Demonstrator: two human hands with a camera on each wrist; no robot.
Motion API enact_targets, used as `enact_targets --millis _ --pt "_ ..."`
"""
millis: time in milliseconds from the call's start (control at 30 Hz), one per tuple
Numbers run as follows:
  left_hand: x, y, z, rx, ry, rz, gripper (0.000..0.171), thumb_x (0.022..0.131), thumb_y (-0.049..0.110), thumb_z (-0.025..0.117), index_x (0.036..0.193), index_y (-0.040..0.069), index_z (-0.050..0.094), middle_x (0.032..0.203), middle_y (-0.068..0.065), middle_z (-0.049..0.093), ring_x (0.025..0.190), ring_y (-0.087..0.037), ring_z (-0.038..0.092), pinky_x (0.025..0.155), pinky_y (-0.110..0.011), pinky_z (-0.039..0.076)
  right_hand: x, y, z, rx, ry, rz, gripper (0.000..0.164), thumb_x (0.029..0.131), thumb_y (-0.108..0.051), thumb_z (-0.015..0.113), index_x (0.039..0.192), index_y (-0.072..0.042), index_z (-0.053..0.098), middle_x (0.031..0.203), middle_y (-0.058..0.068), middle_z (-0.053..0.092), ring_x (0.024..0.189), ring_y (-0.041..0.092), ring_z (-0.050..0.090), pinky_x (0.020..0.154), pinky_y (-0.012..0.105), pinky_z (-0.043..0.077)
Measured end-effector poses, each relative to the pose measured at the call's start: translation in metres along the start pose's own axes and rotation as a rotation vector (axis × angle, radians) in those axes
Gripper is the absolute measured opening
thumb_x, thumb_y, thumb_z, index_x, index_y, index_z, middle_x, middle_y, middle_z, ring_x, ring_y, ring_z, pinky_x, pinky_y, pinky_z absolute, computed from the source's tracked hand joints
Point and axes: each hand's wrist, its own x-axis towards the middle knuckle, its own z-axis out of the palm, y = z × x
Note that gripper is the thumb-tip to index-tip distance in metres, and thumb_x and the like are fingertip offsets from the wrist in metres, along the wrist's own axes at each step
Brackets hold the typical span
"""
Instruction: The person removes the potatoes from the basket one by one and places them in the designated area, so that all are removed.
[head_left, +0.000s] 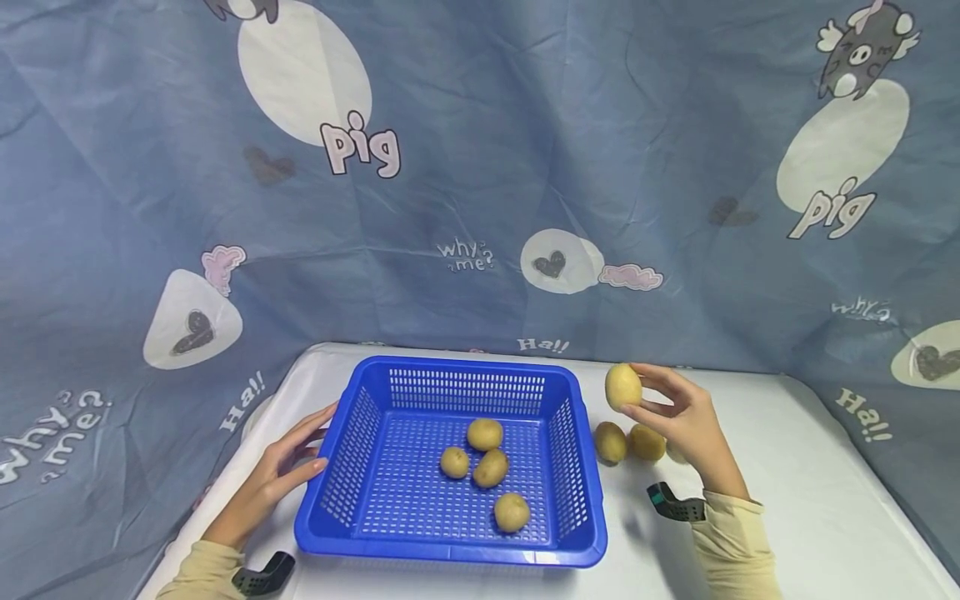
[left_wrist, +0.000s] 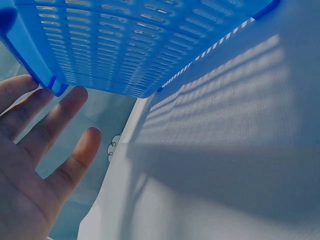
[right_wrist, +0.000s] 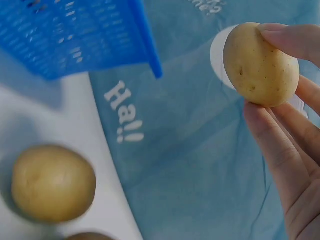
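My right hand (head_left: 686,421) pinches a potato (head_left: 623,387) between thumb and fingertips, raised just outside the basket's right rim. The right wrist view shows the same potato (right_wrist: 261,65) held up clear of the table. My left hand (head_left: 273,477) touches the left rim of the blue plastic basket (head_left: 450,551), its fingers fairly straight. In the left wrist view, fingertips (left_wrist: 75,95) meet the basket's edge. Several potatoes lie on the basket floor, among them one potato (head_left: 512,512) near the front. Below my right hand, a potato (head_left: 611,442) and another potato (head_left: 647,442) rest on the table.
A white cloth (head_left: 795,450) covers the table. Behind it hangs a blue printed curtain (head_left: 465,167), which also runs along both sides. A further potato (head_left: 676,452) is partly hidden behind my right hand.
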Motion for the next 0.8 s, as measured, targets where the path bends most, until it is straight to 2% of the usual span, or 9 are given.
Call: enact_targets --millis 367,667,800 --pt "0.0 0.0 0.0 0.007 0.002 -0.005 0.066 0.099 0.001 0.054 0.161 0.011 0.035 0.165 0.0 0.04 0.135 0.003 0.05 0.103 -0.01 0.042 -0.016 0.021 -0.027 -0.057 -0.016 0.011 0.057 0.079 0.009 0.084 0.132 0.005 0.064 0.128 -0.018 0.067 0.113 -0.003 0.066 0.085 0.022 0.061" --pt "0.0 0.001 0.0 0.005 0.002 -0.011 0.066 0.1 0.002 0.054 0.162 0.011 0.035 0.165 0.003 0.04 0.135 0.002 0.051 0.103 -0.011 0.043 -0.029 0.037 -0.049 -0.132 0.001 0.063 0.058 0.081 0.004 0.084 0.135 0.002 0.063 0.13 -0.02 0.065 0.114 -0.007 0.063 0.086 0.018 0.059" --pt "0.001 0.004 0.001 0.006 -0.002 -0.013 0.066 0.1 0.003 0.054 0.162 0.012 0.035 0.165 -0.002 0.04 0.135 0.002 0.051 0.102 -0.012 0.044 -0.034 0.043 -0.058 -0.159 0.013 0.092 0.057 0.082 0.002 0.084 0.136 0.001 0.063 0.13 -0.022 0.065 0.114 -0.008 0.062 0.086 0.016 0.059"
